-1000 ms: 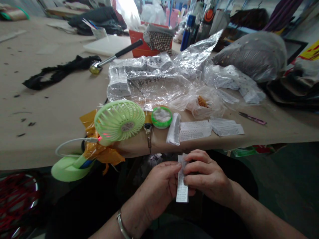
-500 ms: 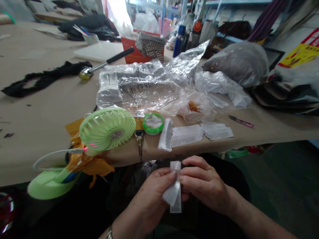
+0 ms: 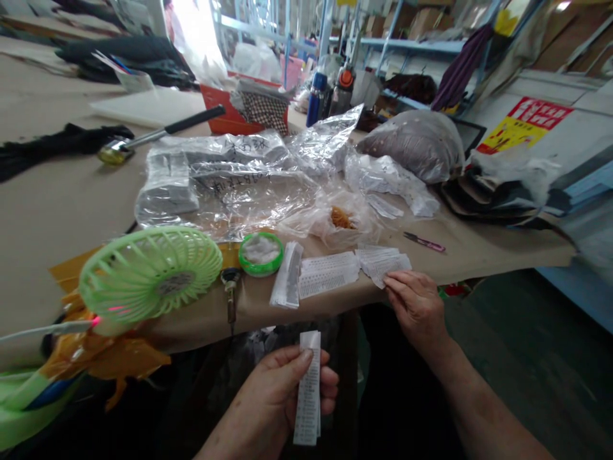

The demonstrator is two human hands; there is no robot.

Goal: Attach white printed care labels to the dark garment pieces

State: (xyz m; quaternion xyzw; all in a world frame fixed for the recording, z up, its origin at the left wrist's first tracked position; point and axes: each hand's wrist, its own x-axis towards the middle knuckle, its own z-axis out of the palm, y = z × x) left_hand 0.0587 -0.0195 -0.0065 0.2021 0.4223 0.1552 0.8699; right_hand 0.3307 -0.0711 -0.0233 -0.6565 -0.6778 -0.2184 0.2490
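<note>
Head view: your hands are apart, the left on paper strips, the right at a pile

Take the picture as a clock face. At six o'clock your left hand (image 3: 278,391) is clamped on the printed paper strips (image 3: 307,399), thumb in front, held upright below the edge of the bench (image 3: 502,246). More than one edge shows, but you can't count the strips, and the print is too small to read. Your left forearm runs off the bottom.

Toward four o'clock your right hand (image 3: 419,306) has its fingertips on the near corner of the right-hand pile (image 3: 376,259). They cover that corner, so whether they pinch a sheet or only touch it, you cannot tell. The middle pile (image 3: 330,273) lies at five o'clock and the folded bundle (image 3: 287,275) at seven, beside the green tub (image 3: 261,271).

Half a second ago both your hands were together on the strips, which lay crossed; now they line up nearly straight in the left alone. Your view has swung too: the fan base (image 3: 26,406), whole then, is cut by the left edge at eight o'clock, and the black cloth (image 3: 52,148) runs out of frame between nine and ten.
</note>
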